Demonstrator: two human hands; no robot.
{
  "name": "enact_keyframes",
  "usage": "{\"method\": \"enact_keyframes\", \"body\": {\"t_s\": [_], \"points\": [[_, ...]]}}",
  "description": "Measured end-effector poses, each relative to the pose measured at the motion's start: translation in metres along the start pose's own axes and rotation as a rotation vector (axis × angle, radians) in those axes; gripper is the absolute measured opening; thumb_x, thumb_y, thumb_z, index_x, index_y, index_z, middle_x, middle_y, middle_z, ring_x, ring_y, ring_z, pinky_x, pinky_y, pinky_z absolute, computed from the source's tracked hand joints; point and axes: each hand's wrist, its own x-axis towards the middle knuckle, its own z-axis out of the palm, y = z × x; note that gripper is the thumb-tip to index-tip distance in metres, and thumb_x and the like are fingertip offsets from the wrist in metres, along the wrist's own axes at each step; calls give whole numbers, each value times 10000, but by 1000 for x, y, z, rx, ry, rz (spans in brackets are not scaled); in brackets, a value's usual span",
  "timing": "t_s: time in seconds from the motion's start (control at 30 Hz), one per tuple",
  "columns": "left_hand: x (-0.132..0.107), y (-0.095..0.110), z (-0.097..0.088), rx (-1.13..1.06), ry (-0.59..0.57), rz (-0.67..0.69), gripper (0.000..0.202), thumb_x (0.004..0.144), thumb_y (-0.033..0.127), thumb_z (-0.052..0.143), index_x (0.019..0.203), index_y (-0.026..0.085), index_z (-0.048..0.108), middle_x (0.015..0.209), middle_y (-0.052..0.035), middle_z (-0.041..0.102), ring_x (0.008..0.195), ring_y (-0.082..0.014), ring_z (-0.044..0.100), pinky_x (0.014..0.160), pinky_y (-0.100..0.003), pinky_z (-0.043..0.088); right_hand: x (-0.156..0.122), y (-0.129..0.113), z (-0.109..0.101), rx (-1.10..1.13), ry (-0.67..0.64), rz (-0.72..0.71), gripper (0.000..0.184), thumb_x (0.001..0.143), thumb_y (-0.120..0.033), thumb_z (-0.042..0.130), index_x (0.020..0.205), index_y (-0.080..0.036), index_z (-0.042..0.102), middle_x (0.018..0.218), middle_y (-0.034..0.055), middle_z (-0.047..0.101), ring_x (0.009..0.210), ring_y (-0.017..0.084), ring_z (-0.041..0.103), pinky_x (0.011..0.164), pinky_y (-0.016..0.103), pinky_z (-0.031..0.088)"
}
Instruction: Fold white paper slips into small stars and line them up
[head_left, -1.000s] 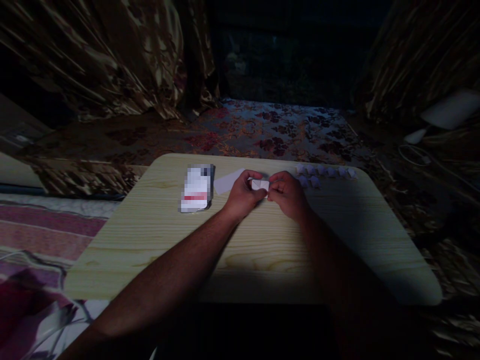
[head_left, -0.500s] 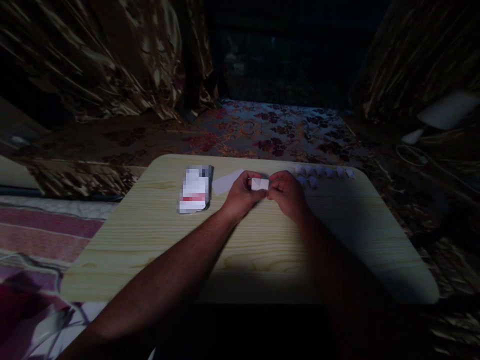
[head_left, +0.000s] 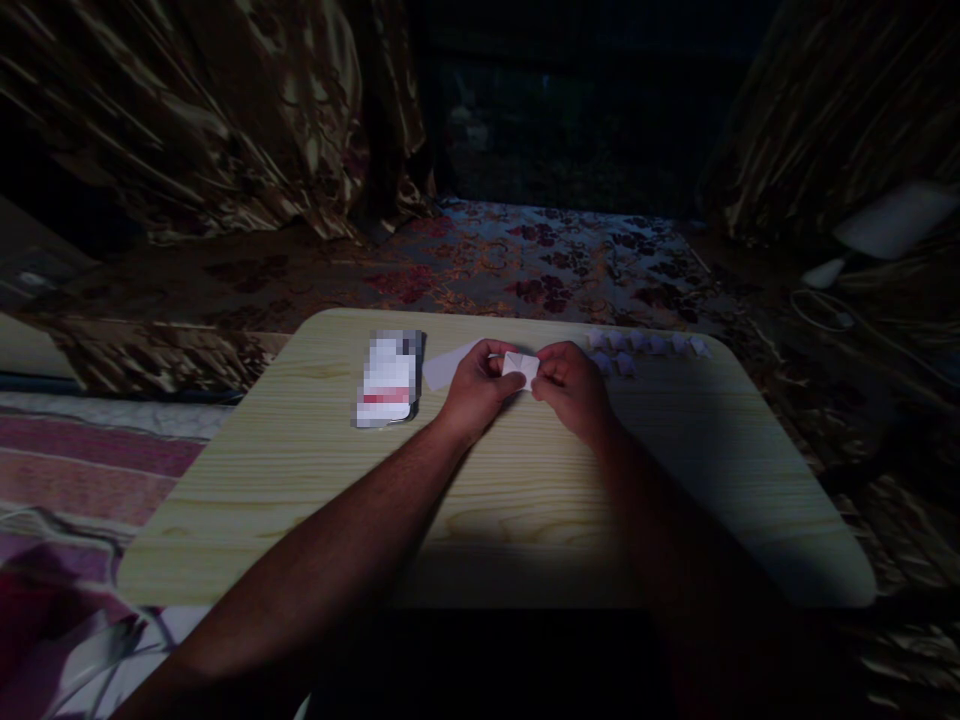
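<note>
Paper (head_left: 520,370), small, white, visibly creased

Dimly lit; shiny curtains (head_left: 315,120) flanking window (head_left: 577,130) (nearly black), floral-patterned ledge (head_left: 570,255) below, pale wood-grain table (head_left: 517,470).

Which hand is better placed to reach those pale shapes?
Probably the right hand: it's nearer the pale shapes. The left hand is farther, near the paper strip. Both hold folded paper.

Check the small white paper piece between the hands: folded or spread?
Folded: crease lines cross the small white paper piece, which the left hand and right hand hold at opposite sides.
</note>
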Motion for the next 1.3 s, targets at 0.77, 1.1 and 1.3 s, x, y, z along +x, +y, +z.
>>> {"method": "enact_keyframes", "body": {"t_s": [0.77, 1.1, 1.3], "points": [[-3, 5, 2, 23, -79, -100, 262, 600, 245, 783, 817, 138, 683, 650, 22, 623, 498, -69, 440, 496, -221, 306, -1, -6, -2, -88, 16, 57, 99, 712, -263, 617, 655, -205, 560, 564, -31, 590, 540, 129, 524, 516, 248, 361], [-4, 5, 3, 11, -80, -100, 269, 619, 274, 790, 820, 140, 673, 636, 27, 604, 494, -63, 422, 484, -216, 293, -5, -10, -1, -157, 73, 22, 131, 726, -279, 622, 648, -208, 544, 574, -33, 578, 541, 122, 512, 515, 246, 345], [-5, 5, 4, 136, -74, -45, 227, 668, 285, 736, 839, 145, 686, 664, 13, 625, 526, -83, 451, 511, -222, 335, -4, -10, -2, -138, 61, 39, 125, 707, -276, 626, 632, -208, 553, 554, -33, 578, 528, 124, 505, 510, 247, 349]]}}
